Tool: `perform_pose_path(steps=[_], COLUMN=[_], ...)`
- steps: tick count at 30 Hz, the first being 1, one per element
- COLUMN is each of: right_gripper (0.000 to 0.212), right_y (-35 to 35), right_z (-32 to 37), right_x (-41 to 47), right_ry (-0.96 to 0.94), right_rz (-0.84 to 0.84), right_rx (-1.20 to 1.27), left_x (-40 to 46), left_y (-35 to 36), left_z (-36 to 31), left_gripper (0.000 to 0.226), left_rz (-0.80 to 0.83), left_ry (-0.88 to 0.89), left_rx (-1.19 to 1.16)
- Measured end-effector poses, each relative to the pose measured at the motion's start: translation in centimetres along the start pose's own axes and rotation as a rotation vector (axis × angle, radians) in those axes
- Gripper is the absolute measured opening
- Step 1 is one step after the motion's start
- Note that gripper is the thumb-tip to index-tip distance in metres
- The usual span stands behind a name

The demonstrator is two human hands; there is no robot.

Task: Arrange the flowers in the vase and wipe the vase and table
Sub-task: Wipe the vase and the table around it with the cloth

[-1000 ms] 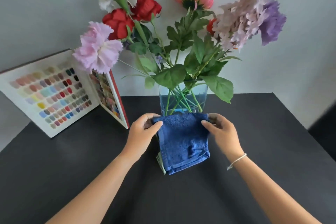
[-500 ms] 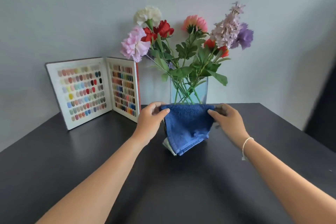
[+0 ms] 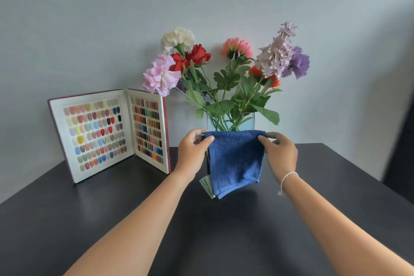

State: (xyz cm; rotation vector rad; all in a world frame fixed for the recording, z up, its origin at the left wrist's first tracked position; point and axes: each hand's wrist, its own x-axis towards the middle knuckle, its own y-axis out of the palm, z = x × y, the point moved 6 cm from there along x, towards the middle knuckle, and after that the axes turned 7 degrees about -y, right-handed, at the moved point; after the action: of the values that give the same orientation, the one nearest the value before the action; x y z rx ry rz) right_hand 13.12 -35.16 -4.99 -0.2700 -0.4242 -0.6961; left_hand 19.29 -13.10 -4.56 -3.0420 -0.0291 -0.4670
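Observation:
A clear glass vase (image 3: 246,122) stands at the back middle of the black table (image 3: 112,219). It holds several flowers (image 3: 226,69): white, red, pink, orange and purple. A blue towel (image 3: 235,161) hangs flat against the vase's front and covers most of it. My left hand (image 3: 192,152) pinches the towel's top left corner. My right hand (image 3: 280,152) pinches its top right corner. A pale folded edge shows under the towel's lower left corner.
An open colour sample book (image 3: 107,132) stands upright on the table left of the vase, close to my left hand. A grey wall (image 3: 89,29) rises right behind the table. The table's right edge (image 3: 358,175) runs off past my right arm.
The view has pulled back and tilted up, so the vase and flowers look smaller and farther. Both hands keep holding the towel against the vase front.

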Motion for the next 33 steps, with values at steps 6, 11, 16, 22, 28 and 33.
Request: perform_pose_path(steps=[6, 11, 16, 22, 28, 33], right_gripper=[0.003, 0.006, 0.018, 0.079, 0.093, 0.089], right_y=[3.5, 6.0, 7.6, 10.5, 11.5, 11.5], right_z=[-1.9, -3.3, -3.4, -4.5, -5.2, -5.1], right_x=[2.9, 3.4, 3.3, 1.1, 1.4, 2.1], right_ry=[0.008, -0.040, -0.188, -0.354, -0.391, -0.400], right_rz=[-0.135, -0.209, -0.240, -0.052, 0.016, 0.025], right_rx=[0.079, 0.061, 0.020, -0.237, -0.292, -0.246], left_x=[5.0, 7.0, 8.7, 9.5, 10.5, 11.1], left_y=[1.0, 1.4, 1.5, 3.2, 3.4, 4.0], left_z=[2.4, 5.0, 7.5, 8.7, 9.7, 9.5], left_gripper=[0.009, 0.012, 0.043, 0.057, 0.037, 0.050], left_rz=[-0.063, -0.089, 0.046, 0.332, 0.341, 0.363], left_ry=[-0.024, -0.002, -0.099, -0.235, -0.195, -0.128], left_rx=[-0.074, -0.123, -0.176, -0.321, -0.316, -0.276])
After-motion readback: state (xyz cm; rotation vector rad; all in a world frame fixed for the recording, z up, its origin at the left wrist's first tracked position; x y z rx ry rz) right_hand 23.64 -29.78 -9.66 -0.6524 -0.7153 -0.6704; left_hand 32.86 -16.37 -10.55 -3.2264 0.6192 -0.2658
